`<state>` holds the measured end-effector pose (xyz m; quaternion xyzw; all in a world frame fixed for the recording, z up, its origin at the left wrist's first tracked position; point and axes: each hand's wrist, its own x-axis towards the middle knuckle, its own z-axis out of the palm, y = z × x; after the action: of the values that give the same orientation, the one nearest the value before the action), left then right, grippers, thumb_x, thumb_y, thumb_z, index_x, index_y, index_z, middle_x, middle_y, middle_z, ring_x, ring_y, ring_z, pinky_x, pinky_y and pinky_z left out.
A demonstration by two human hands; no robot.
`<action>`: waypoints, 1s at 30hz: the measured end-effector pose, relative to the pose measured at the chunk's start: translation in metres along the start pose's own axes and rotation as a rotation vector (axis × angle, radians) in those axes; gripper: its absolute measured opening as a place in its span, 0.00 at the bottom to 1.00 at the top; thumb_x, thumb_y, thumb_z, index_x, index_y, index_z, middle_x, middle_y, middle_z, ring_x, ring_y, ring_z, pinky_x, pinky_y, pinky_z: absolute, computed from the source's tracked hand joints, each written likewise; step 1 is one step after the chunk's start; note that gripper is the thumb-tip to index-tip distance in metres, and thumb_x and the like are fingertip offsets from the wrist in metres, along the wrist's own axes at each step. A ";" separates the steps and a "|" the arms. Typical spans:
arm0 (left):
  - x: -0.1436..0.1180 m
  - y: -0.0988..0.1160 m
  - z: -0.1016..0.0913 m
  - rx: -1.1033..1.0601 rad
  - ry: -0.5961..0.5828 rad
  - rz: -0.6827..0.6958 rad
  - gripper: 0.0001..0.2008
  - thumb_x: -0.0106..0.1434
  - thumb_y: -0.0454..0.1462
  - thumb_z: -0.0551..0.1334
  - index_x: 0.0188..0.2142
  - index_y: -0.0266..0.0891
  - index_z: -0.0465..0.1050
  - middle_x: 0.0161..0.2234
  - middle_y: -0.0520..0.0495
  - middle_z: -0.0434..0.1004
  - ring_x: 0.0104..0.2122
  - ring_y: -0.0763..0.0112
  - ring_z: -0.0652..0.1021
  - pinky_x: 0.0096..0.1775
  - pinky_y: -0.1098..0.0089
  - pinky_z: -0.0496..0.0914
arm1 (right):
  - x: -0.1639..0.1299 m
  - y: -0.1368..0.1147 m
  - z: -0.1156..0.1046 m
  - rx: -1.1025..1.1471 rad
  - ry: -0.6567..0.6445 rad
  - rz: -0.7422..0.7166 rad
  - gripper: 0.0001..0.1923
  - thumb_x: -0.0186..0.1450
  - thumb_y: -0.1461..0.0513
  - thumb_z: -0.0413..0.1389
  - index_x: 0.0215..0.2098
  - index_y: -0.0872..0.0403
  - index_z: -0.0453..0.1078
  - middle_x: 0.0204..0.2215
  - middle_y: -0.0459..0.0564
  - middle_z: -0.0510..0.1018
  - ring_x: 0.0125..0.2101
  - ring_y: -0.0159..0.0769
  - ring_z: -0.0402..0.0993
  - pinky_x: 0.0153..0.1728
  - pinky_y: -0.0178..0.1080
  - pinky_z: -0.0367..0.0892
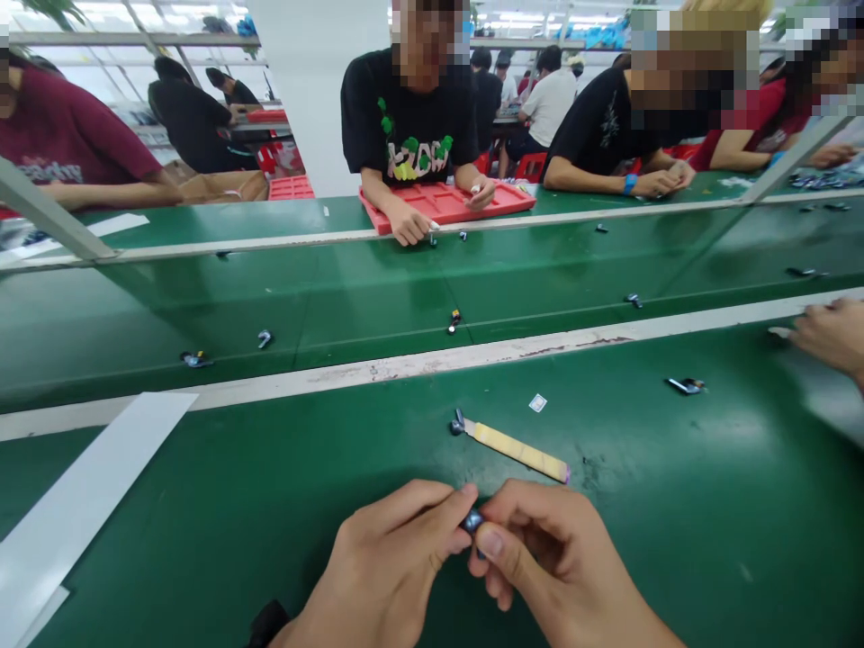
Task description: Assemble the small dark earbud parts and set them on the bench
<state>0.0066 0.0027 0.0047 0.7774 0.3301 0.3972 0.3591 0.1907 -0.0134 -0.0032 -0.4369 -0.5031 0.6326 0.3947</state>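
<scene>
My left hand (395,558) and my right hand (553,558) meet low in the middle of the view. Between their fingertips sits a small glossy dark-blue earbud (473,520), pinched from both sides and partly hidden by the fingers. Just beyond them on the green bench lies a flat tool with a yellow-wrapped handle (519,450) and a short metal tip. Touching or very near that tip is another dark earbud (457,425). A small whitish square sticker (538,403) lies past the tool.
A white strip (101,486) lies at left. Beyond a pale rail (432,362), several earbud parts are scattered on a green belt (351,297). Another part (686,386) and another person's hand (833,335) are at right. Across, a person works over a red tray (452,207).
</scene>
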 end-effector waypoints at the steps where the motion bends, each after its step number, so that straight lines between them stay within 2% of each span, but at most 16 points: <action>1: 0.000 0.000 0.001 0.023 0.017 0.015 0.24 0.65 0.22 0.57 0.56 0.45 0.73 0.40 0.49 0.80 0.33 0.77 0.81 0.38 0.85 0.76 | 0.000 0.001 0.000 0.018 0.000 -0.002 0.16 0.68 0.52 0.59 0.31 0.56 0.72 0.24 0.50 0.78 0.21 0.28 0.71 0.22 0.29 0.69; 8: -0.004 -0.002 0.001 0.159 0.047 0.035 0.22 0.66 0.24 0.60 0.57 0.43 0.72 0.43 0.49 0.80 0.37 0.78 0.81 0.42 0.86 0.73 | 0.002 0.007 0.004 0.128 0.014 -0.011 0.17 0.68 0.51 0.58 0.31 0.56 0.71 0.24 0.49 0.78 0.21 0.28 0.71 0.22 0.29 0.70; 17: -0.011 -0.014 0.005 0.144 0.024 0.055 0.27 0.67 0.22 0.56 0.60 0.47 0.69 0.43 0.49 0.79 0.34 0.77 0.81 0.39 0.84 0.75 | 0.002 0.006 0.003 0.045 0.013 0.017 0.16 0.66 0.51 0.60 0.31 0.56 0.71 0.23 0.48 0.76 0.21 0.28 0.69 0.21 0.29 0.68; 19: -0.009 -0.015 0.008 0.103 -0.034 0.033 0.26 0.67 0.23 0.56 0.61 0.46 0.68 0.42 0.49 0.79 0.35 0.76 0.80 0.39 0.82 0.75 | 0.000 0.008 0.000 -0.038 0.040 0.041 0.16 0.65 0.52 0.59 0.30 0.55 0.69 0.23 0.48 0.75 0.21 0.29 0.69 0.21 0.30 0.67; 25: -0.002 -0.008 0.014 0.173 -0.247 -0.208 0.19 0.69 0.27 0.53 0.54 0.44 0.73 0.41 0.46 0.74 0.40 0.66 0.76 0.46 0.67 0.75 | -0.006 0.012 -0.005 -0.533 0.125 0.078 0.15 0.68 0.57 0.50 0.25 0.52 0.64 0.19 0.46 0.71 0.20 0.33 0.66 0.21 0.33 0.59; 28: -0.008 -0.009 0.015 0.207 -0.280 -0.231 0.19 0.67 0.24 0.51 0.47 0.42 0.75 0.38 0.46 0.73 0.40 0.63 0.74 0.50 0.60 0.72 | -0.005 0.010 0.002 -0.752 0.117 0.063 0.14 0.67 0.63 0.48 0.23 0.51 0.59 0.18 0.46 0.70 0.20 0.34 0.65 0.22 0.35 0.53; 30: -0.014 -0.012 0.016 0.205 -0.259 -0.207 0.19 0.65 0.23 0.51 0.44 0.42 0.76 0.39 0.45 0.74 0.41 0.62 0.75 0.52 0.59 0.72 | -0.004 0.009 0.009 -0.874 0.106 0.062 0.15 0.67 0.66 0.47 0.22 0.51 0.57 0.18 0.46 0.72 0.19 0.34 0.66 0.22 0.36 0.51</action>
<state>0.0110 -0.0064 -0.0171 0.8162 0.3981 0.2192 0.3567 0.1826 -0.0214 -0.0107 -0.6094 -0.6893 0.3486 0.1791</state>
